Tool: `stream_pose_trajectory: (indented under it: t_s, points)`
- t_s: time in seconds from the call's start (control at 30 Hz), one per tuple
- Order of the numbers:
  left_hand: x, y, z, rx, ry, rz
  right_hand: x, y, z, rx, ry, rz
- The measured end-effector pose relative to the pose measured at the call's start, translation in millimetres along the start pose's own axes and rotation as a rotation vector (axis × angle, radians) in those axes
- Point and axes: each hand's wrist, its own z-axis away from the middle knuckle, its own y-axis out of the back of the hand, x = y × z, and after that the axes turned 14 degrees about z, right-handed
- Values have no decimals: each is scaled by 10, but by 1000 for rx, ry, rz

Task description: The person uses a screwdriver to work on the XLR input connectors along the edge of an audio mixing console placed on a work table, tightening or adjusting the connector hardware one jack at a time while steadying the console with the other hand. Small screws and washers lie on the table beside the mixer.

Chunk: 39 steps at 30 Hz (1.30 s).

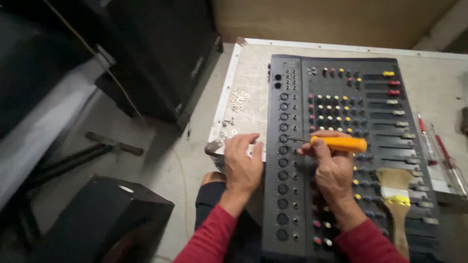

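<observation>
Two hands work over a dark mixer (341,160) lying on a grey board (248,97). Right hand (334,165) is closed around an orange-handled screwdriver (339,143), its tip at a round socket (283,139) in the mixer's left column. Left hand (242,163) rests at the mixer's left edge, fingers loosely curled, holding nothing visible. Small washers (240,100) lie on the board; a brush (396,195) rests on the faders.

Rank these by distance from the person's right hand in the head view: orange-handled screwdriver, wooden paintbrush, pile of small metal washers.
1. Orange-handled screwdriver: gripped in the right hand.
2. Wooden paintbrush: just right, lying on the mixer.
3. Pile of small metal washers: far upper left.
</observation>
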Motion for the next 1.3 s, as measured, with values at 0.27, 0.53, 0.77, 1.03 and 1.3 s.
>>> stream_pose_trajectory:
  t_s: [0.27,0.53,0.77,1.03,1.3]
  points:
    - [438,-189,409,-241,97,-1,-203,11,46,51,181,255]
    - [373,-206,429,-281,132,-13,-244,27,61,70,208,330]
    - [411,-213,383,-292,191,-4,-210,71,32,89,262,382]
    - [394,-237,383,-279,183,-3,-274,43,36,52,369,434]
    - [375,-282,413,-249,182,13,-515,6,24,-59,622,689]
